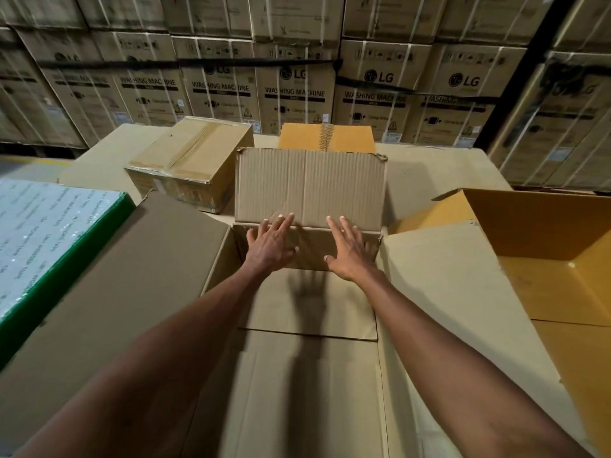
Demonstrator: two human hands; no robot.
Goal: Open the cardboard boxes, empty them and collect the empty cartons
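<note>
A large open cardboard box (pixel 307 375) lies right in front of me, and its inside looks bare. Its far flap (pixel 310 186) stands upright. My left hand (pixel 269 244) and my right hand (pixel 347 251) reach over the box with fingers spread, palms flat against the box's far wall just under that flap. Neither hand holds anything. The box's left flap (pixel 109 292) and right flap (pixel 456 319) lie folded outward.
A taped shut carton (pixel 188 163) stands at the back left, another closed carton (pixel 327 137) behind the upright flap. An open yellowish box (pixel 545 246) sits on the right. A green-edged pack wrapped in printed film (pixel 49 233) lies on the left. Stacked washing-machine cartons (pixel 297 87) wall off the back.
</note>
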